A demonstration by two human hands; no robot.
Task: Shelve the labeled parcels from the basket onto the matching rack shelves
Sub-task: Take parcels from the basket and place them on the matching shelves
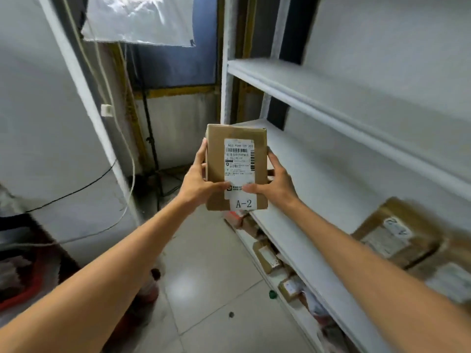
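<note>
Head view: my left hand (196,179) and right hand (274,182) clasp A-2 parcel (237,166) by its sides, thumbs on label, midair left of rack's middle shelf (331,194). Risks: wrong tier chosen; thumbs slipping on label.

At the centre of the frame I read "A-2" in black on a white sticker (244,203) at the lower edge of the brown parcel (216,154). Above it, the white shipping label (239,159) carries barcodes and small print. Its top line seems to end in "202"; the rest is too blurred for me. At the right, a sticker (398,226) on a shelved parcel (420,240) looks like "A-2" turned sideways, though smeared.
</note>
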